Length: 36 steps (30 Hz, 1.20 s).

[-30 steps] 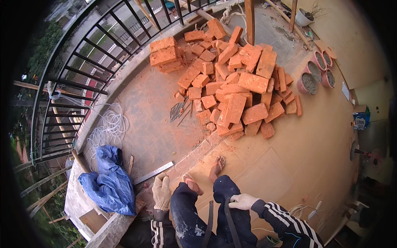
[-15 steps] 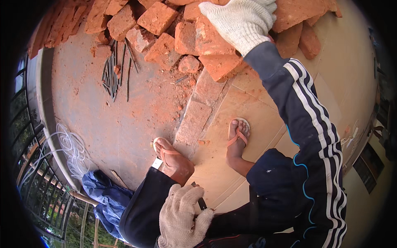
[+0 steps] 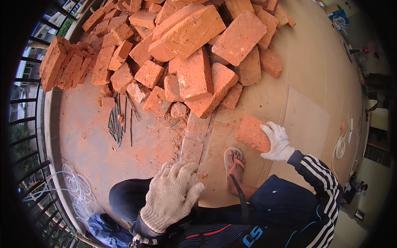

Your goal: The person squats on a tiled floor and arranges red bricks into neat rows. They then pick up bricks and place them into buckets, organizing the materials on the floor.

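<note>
Right hand in a white knitted glove (image 3: 278, 142): right of centre in the frame, grasping with fingers clamped around one end of a brick, probably for a firm one-handed hold.
Orange-red rectangular clay brick (image 3: 251, 134): in the right hand, just right of the frame's centre, apart from the heap; perhaps held by the end nearest the forearm because easiest to reach there.
Left hand in a cream knitted glove (image 3: 171, 196): lower centre, above the lap, with fingers loosely bent and released; nothing visible in the grasp, palm hidden from view.
Jumbled heap of orange clay bricks (image 3: 198, 45): across the upper centre, tilted and overlapping at all angles, apparently tipped rather than laid.
Neater row of reddish bricks (image 3: 62, 66): upper left, side by side near the black metal railing (image 3: 29, 140), perhaps lined up to save space.
Bundle of thin dark rods (image 3: 118, 120): left of centre on the dusty grey floor (image 3: 91, 144), roughly parallel, likely grouped for tidiness.
Coil of clear tubing (image 3: 74, 190): lower left, loosely looped, possibly against tangling.
</note>
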### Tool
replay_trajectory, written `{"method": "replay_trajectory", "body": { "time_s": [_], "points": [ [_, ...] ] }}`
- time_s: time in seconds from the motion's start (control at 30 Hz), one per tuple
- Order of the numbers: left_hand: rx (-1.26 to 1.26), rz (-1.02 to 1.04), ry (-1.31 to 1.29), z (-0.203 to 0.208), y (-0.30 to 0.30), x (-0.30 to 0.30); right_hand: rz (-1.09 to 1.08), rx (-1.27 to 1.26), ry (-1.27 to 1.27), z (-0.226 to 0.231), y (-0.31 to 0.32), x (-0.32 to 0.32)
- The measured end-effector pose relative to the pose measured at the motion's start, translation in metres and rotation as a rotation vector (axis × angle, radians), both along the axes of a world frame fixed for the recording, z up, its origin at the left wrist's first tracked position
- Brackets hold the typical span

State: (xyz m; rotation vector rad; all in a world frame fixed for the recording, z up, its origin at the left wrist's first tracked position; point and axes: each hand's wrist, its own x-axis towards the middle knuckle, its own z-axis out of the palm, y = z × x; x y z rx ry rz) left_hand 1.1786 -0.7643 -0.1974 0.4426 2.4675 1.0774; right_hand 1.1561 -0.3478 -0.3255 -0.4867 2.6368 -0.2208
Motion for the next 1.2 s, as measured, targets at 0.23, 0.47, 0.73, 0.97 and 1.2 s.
{"method": "replay_trajectory", "body": {
  "time_s": [0.23,0.47,0.73,0.97,1.2],
  "points": [
    [-0.030,0.015,-0.076,-0.005,-0.008,0.012,0.143,0.039,-0.017,-0.047,0.033,-0.016],
    [-0.109,0.125,-0.004,-0.001,-0.012,0.014,0.041,-0.051,0.194,-0.048,0.038,-0.101],
    [-0.131,0.088,-0.028,0.004,-0.010,0.021,0.699,0.208,0.741,0.043,-0.104,-0.282],
    [-0.007,0.094,0.088,0.008,-0.003,0.034,0.784,0.323,0.677,0.031,-0.105,-0.306],
    [-0.140,-0.050,0.120,-0.003,-0.001,0.033,0.640,0.403,0.704,0.031,-0.112,-0.287]
  ]
}}
